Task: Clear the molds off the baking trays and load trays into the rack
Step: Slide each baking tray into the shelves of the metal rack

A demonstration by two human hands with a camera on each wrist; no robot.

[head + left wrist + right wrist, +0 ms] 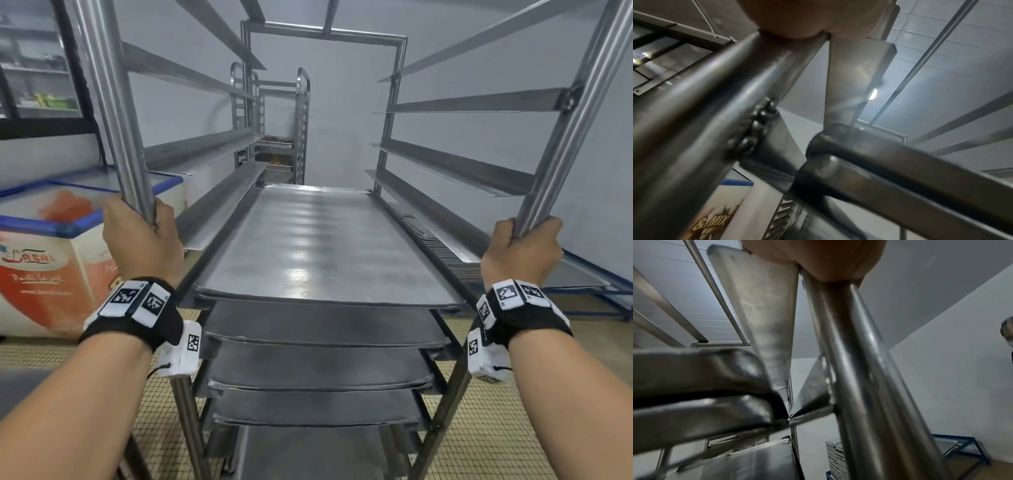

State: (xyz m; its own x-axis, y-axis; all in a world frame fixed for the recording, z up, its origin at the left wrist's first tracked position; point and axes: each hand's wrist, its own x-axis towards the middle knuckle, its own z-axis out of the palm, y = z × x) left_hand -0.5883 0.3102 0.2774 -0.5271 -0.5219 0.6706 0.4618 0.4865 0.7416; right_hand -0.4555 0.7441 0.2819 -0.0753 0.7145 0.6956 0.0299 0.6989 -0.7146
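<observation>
A tall steel rack (452,171) stands right in front of me with several empty baking trays slid onto its lower rails. The top tray (325,246) is bare and shiny, and no molds show on it. My left hand (144,236) grips the rack's near left upright post (116,113). My right hand (524,250) grips the near right upright post (582,113). In the left wrist view the hand (797,17) wraps the left post (701,113) above a tray corner (830,146). In the right wrist view the hand (818,257) wraps the right post (855,353).
A chest freezer (51,246) with a blue-trimmed lid stands to the left. A second rack (274,130) holding trays stands against the far wall. A stack of trays (455,263) lies on a low blue frame (599,301) to the right. The floor is small yellow tiles.
</observation>
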